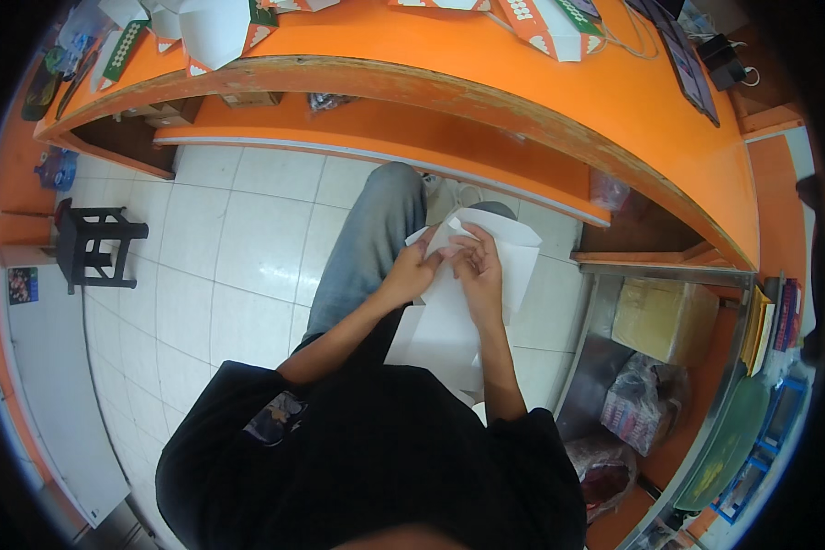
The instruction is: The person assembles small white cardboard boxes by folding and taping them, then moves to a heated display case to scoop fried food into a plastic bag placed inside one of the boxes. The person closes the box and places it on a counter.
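White paperboard (447,337), cut and creased like a flat box blank, rests over my lap and right leg, its plain side up. My left hand (416,271) grips its left edge near a small flap, thumb on top. At the board's upper middle, my right hand (478,265) has its fingers curled on the card beside a raised flap, close to the left thumb. Folded boxes (216,31) with white insides and orange and green printed sides stand on the orange counter, and another printed box (546,34) lies farther right.
The orange counter (419,41) curves ahead, with a shelf below. A tablet-like device (687,65) and chargers (722,62) sit at its right end. A black stool (96,240) stands left on the tiles. On the right, shelving holds a carton (663,320) and plastic-wrapped goods (643,405).
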A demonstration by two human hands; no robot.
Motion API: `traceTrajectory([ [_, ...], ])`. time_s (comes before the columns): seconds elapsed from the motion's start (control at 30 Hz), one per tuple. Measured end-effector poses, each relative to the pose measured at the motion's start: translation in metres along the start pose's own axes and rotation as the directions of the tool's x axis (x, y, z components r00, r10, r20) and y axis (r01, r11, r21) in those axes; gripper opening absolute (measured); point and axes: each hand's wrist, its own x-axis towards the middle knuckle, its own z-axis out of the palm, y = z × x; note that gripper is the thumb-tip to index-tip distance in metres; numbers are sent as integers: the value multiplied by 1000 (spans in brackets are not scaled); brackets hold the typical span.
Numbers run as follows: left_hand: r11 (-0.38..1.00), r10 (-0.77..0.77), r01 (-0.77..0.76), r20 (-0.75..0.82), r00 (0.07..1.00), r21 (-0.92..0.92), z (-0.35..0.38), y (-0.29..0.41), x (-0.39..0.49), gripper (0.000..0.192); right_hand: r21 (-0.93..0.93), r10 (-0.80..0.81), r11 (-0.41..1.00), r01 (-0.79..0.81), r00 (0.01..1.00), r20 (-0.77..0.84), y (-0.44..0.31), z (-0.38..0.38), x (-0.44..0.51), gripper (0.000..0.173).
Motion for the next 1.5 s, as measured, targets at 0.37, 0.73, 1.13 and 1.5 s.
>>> traceTrajectory([
  [0.37,925,-172,154,-22,985,-347,-18,-3,14,21,-312,-16,949,42,996,84,8,-2,-17,38],
  [0.73,844,471,-475,79,879,249,-26,18,-13,14,439,304,872,-216,943,-138,15,-9,-22,23],
  [1.13,940,341,-342,-123,932,18,-17,25,-20,15,366,141,930,-41,958,-251,7,12,-29,33],
  [1.5,949,315,-314,85,945,-23,-21,28,-25,18,329,9,942,73,971,-240,16,8,-24,23],
])
